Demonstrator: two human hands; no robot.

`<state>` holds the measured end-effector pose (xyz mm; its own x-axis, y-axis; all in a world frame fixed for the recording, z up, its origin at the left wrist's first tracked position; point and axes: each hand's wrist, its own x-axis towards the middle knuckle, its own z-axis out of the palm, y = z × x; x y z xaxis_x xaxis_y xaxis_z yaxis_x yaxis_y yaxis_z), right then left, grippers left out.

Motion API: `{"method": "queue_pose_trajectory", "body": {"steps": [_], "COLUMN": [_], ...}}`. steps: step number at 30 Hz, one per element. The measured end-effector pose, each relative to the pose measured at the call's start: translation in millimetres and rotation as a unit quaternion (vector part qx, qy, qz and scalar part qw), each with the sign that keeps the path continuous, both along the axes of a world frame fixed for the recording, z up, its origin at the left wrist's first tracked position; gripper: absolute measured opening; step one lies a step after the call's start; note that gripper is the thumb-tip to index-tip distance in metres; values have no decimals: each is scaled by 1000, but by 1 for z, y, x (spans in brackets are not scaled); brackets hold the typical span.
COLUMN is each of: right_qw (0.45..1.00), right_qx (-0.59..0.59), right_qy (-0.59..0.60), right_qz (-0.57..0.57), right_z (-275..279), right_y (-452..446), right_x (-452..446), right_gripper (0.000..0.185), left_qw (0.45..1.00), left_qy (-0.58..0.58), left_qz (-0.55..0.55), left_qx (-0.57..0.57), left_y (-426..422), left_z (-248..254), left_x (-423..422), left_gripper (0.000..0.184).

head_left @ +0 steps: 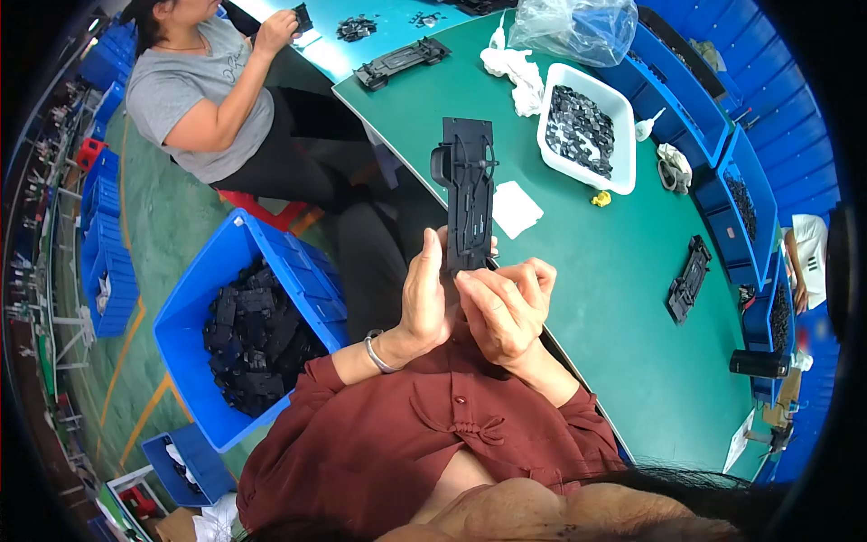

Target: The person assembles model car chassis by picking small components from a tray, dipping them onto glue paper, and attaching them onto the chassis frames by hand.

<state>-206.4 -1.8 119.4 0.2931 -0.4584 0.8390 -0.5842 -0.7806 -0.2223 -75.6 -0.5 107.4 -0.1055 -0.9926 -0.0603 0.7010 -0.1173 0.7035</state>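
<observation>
A long black plastic chassis (470, 199), like a toy car's underbody, stands tilted up in front of my chest. Its near end is between my hands. My left hand (426, 294) holds it, with the palm and thumb along its left side and the other fingers hidden behind it. At the near end, my right hand (508, 309) has its fingertips pinched together against the chassis. Whatever is between those fingertips is hidden. Beyond the chassis, a white sheet of paper (517, 210) lies on the green table (623, 379).
A white tub (623, 135) holds many small black parts. Similar chassis (690, 280) lie on the table. Blue bins (751, 217) line the right edge. At my left stands a blue crate (194, 312) full of black parts. A co-worker (212, 99) sits at the upper left.
</observation>
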Motion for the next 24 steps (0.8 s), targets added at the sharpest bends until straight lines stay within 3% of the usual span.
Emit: {"method": "queue_pose_trajectory", "body": {"steps": [24], "right_qw": [1000], "right_qx": [18], "right_qy": [3], "right_qz": [4], "right_z": [3], "right_y": [1], "right_x": [3], "right_gripper": [31], "left_qw": [1000], "left_qy": [-17], "left_qz": [4], "left_qx": [-13], "left_y": [3], "left_z": [4], "left_x": [2], "left_gripper": [58]}}
